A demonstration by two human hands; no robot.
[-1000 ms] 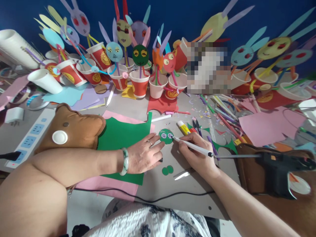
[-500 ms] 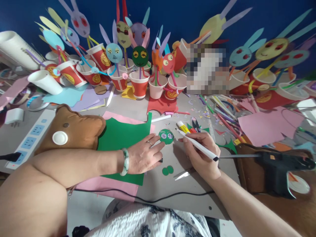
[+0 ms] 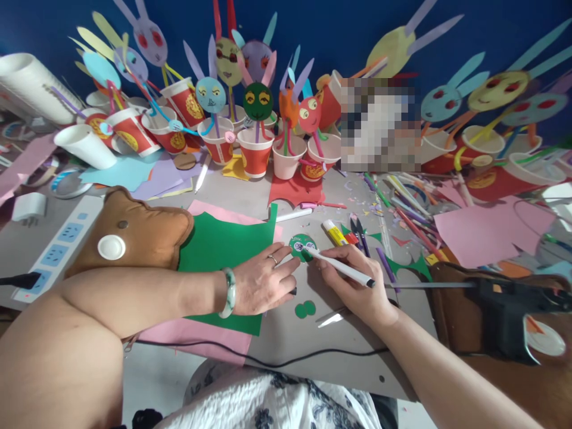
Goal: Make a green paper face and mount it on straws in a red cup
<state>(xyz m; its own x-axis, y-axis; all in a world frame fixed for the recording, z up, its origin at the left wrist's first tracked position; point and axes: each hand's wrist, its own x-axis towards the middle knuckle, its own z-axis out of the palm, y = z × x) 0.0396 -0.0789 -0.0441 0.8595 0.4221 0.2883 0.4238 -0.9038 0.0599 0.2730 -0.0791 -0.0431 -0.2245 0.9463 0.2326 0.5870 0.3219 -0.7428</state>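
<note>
A small green paper disc [image 3: 302, 246] with two pale eye patches lies on the grey table [image 3: 286, 333]. My left hand [image 3: 263, 283] rests flat beside it, fingertips pressing its left edge, over a green paper sheet [image 3: 218, 250]. My right hand [image 3: 357, 286] grips a white pen [image 3: 342, 268] whose tip touches the disc's face. A small double-lobed green cut-out [image 3: 304, 309] sits just below my hands.
Red and white paper cups [image 3: 254, 158] holding paper bunny faces on sticks crowd the back. A brown pad [image 3: 134, 232], power strip [image 3: 58, 244], glue stick [image 3: 334, 232], scissors [image 3: 357, 229], pink sheets [image 3: 487, 229], straws and a black glue gun [image 3: 504, 310] surround the work spot.
My right hand lifted the pen off the disc and up to the right, then brought its tip back down onto the disc. My left hand stayed put.
</note>
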